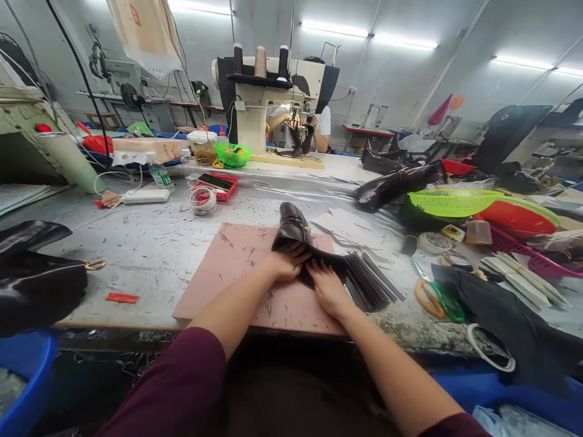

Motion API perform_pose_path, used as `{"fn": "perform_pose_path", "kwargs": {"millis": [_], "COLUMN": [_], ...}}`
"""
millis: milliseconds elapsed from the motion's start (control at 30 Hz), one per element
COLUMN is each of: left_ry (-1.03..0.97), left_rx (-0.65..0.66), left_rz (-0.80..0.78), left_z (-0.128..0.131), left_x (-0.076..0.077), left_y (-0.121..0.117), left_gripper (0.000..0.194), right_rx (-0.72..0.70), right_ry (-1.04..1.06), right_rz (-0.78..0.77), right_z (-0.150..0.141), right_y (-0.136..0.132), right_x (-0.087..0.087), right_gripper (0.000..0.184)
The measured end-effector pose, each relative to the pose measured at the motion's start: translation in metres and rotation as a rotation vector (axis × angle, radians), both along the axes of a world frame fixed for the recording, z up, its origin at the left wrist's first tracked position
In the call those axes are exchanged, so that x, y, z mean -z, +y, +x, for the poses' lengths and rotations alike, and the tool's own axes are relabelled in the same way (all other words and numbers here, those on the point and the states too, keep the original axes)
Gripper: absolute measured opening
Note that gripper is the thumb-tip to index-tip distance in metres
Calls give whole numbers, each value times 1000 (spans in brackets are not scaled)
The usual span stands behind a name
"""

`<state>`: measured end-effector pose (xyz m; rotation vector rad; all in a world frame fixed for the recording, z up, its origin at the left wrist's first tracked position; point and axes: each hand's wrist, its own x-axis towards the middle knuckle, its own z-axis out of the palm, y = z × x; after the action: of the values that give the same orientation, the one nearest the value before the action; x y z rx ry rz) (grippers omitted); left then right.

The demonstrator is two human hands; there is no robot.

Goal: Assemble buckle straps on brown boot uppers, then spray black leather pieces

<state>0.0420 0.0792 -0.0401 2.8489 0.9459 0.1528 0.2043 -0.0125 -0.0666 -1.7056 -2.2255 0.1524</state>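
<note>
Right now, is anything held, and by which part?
Left hand is on the boot at its near end; right hand on the dark flap. Gripped or just pressed, can't tell.

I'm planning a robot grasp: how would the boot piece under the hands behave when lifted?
The boot piece is probably floppy where it spreads under the left hand and right hand. Its glossy surface may be slippery. The far end stands rounded, suggesting some stiffness.

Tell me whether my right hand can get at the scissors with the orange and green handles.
Probably yes: the scissors lie to the right of your right hand, handles toward you. The dark strips between look low enough to reach over, though that hand rests on dark leather.
</note>
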Motion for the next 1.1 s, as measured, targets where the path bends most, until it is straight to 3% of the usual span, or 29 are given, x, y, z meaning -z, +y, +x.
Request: {"fn": "perform_pose_path", "kwargs": {"millis": [233,333,400,467,533,600,700,867,967,1100], "left_ry": [37,46,63,62,21,-22,-17,15,-11,-36], "left_rx": [-46,-35,-9,16,9,-32,-74,-33,-130,-369], "left_rz": [-8,9,4,3,19,18,-19,-58,-55,9], "left_z": [1,-8,-15,-15,-9,2,12,8,15,39], "left_x": [-4,-7,-9,-9,-8,-4,2,-2,-11,-20], "left_y": [-8,-21,-33,-48,-62,-74,-82,-79,-71,-54], "left_gripper": [48,49,50,48,48,59,83,92,69,33], "right_rx": [-222,-346,-270,-76,104,179,252,437,466,345], "right_ry": [-59,69,215,262,173,77,42,77,154,275], "right_rz": [-134,-238,-102,144,233,115,28,35,-1,-146], "right_z": [-6,-5,-1,3,5,4,2,11,18,24], "right_y": [-43,-65,-68,-55,-29,2,38,51,50,59], "right_x": [-27,-47,-61,-72,-79,-83,-83,-73,-70,-83], "right_gripper": [46,44,36,34,41,46,25,29,31,20]}}
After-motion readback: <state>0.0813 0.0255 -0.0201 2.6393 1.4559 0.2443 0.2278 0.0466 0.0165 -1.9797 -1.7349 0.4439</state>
